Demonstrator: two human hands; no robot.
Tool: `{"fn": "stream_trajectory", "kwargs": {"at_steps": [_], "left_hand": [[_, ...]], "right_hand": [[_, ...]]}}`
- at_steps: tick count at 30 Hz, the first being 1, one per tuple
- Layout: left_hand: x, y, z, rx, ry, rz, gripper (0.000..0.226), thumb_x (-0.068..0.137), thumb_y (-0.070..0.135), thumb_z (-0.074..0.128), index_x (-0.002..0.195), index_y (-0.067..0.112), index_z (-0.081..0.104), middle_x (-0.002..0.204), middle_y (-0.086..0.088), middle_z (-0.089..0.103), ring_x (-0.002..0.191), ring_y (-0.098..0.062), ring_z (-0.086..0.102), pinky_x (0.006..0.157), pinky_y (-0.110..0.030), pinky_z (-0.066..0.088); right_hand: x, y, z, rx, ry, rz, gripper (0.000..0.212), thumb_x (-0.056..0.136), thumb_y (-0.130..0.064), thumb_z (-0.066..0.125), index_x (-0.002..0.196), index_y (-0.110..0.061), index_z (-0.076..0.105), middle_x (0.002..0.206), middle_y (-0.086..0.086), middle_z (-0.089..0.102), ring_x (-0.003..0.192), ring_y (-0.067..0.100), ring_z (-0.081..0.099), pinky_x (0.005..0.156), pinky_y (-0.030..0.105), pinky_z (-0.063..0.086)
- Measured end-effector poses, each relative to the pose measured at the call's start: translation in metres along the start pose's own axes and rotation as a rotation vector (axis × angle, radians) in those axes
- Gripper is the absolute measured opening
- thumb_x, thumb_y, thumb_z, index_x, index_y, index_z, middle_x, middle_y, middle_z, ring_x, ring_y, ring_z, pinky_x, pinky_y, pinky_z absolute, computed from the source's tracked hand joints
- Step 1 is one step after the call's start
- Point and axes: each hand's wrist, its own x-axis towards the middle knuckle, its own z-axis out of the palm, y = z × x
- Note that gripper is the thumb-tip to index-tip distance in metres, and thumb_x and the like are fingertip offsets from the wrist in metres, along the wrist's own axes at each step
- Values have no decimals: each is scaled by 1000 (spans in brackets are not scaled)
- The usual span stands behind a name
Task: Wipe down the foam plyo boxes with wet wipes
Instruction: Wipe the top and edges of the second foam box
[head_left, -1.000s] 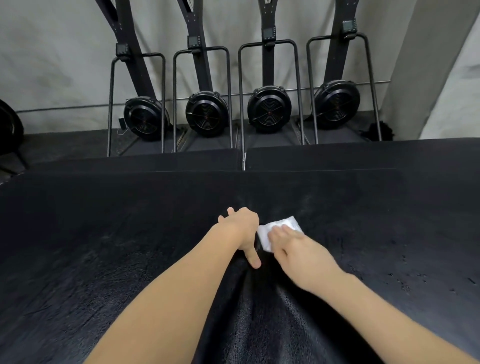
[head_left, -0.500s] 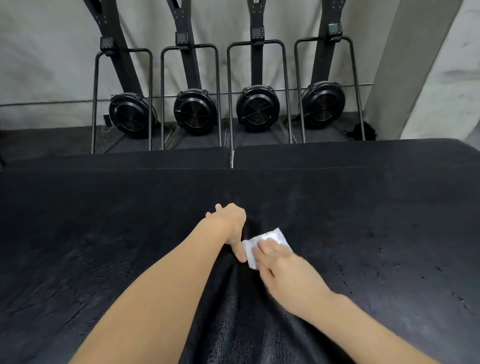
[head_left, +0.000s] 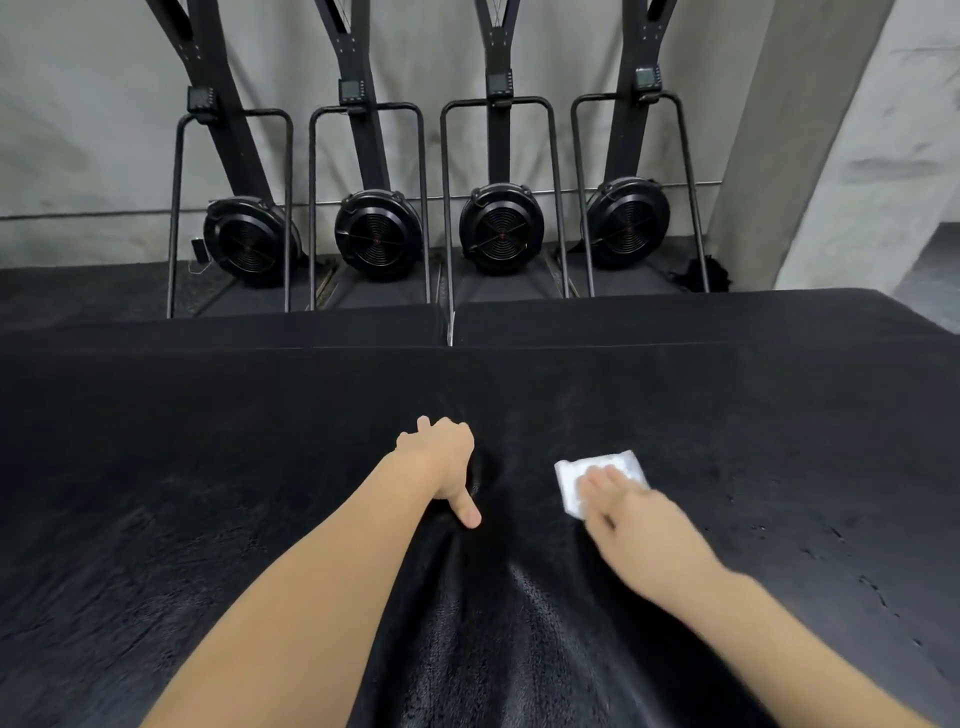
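A large black foam plyo box (head_left: 208, 493) fills the lower half of the view, its top worn and cracked. My left hand (head_left: 441, 462) rests on the top near the middle, thumb pointing back toward me, fingers bent under. A folded white wet wipe (head_left: 597, 470) lies flat on the box to the right of it. My right hand (head_left: 634, 514) presses the wipe down with straight fingers. A shiny wet streak runs toward me between my forearms.
Two more black foam boxes (head_left: 675, 317) sit side by side behind the near one, with a narrow gap between them. Several black ski-erg machines (head_left: 498, 228) stand against the grey wall. A concrete pillar (head_left: 779, 145) rises at the right.
My right hand has slid the wipe to the right, away from my left hand. The left hand has stayed in place on the box.
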Motion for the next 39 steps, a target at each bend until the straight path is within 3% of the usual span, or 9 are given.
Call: {"fn": "stream_trajectory", "kwargs": {"at_steps": [3,6,11,16,20,27,32,36,39], "left_hand": [[-6,2,3,21,60,-3,94,60,55,91,132,13,47,127,-2,53,129,-29,44,77,-39,43],[-11,-1,7,52,121,-6,97,61,59,89,139,22,46,129,2,55,122,-24,51,79,-37,38],[-20,3,12,53,156,-28,82,67,55,87,136,27,54,124,5,62,117,-23,57,84,-35,34],[-39,6,12,-111,131,-14,40,82,31,84,116,19,67,109,-1,65,90,-21,56,83,-35,55],[-49,-2,22,-39,72,26,52,97,43,63,143,18,55,139,-7,56,126,-26,52,101,-41,51],[-95,4,13,-5,-83,123,95,79,48,82,156,21,35,145,-3,52,131,-24,52,105,-36,48],[-126,17,26,205,-288,74,138,58,66,89,162,26,7,163,-7,23,144,-34,36,109,-51,44],[-137,25,42,183,-244,10,146,65,55,89,158,30,-20,167,-16,-13,148,-58,1,111,-64,34],[-134,24,49,141,-220,0,148,61,55,92,158,31,-18,166,-16,-4,146,-59,2,110,-66,36]], "right_hand": [[-19,-47,16,206,-71,-53,34,94,-34,31,113,-24,57,114,-9,53,92,21,61,62,32,54],[-33,-84,16,286,-85,-142,41,96,-32,26,121,-19,57,124,-5,53,113,19,54,86,37,56],[-27,-52,1,87,-60,-167,20,95,-29,54,114,-29,59,114,-14,54,97,9,61,58,20,47],[-26,10,-5,-16,-65,77,35,105,-28,23,132,-29,46,121,-15,46,93,6,50,63,25,48],[-40,-10,0,-85,-83,75,40,99,-23,24,132,-22,47,129,-8,48,112,12,54,70,27,53],[-85,-96,-10,90,-96,-142,30,63,-30,81,88,-27,63,85,-14,51,68,1,51,37,12,15],[-100,-58,-29,152,-117,-130,14,100,-25,44,111,-30,52,109,-12,54,85,11,56,64,26,50],[-87,-6,-21,-16,38,112,55,107,-37,13,121,-40,66,127,-20,61,119,4,54,92,17,51],[-95,-26,-9,-108,-161,-16,32,104,-23,35,124,-19,59,124,-4,54,119,15,48,89,22,51]]}}
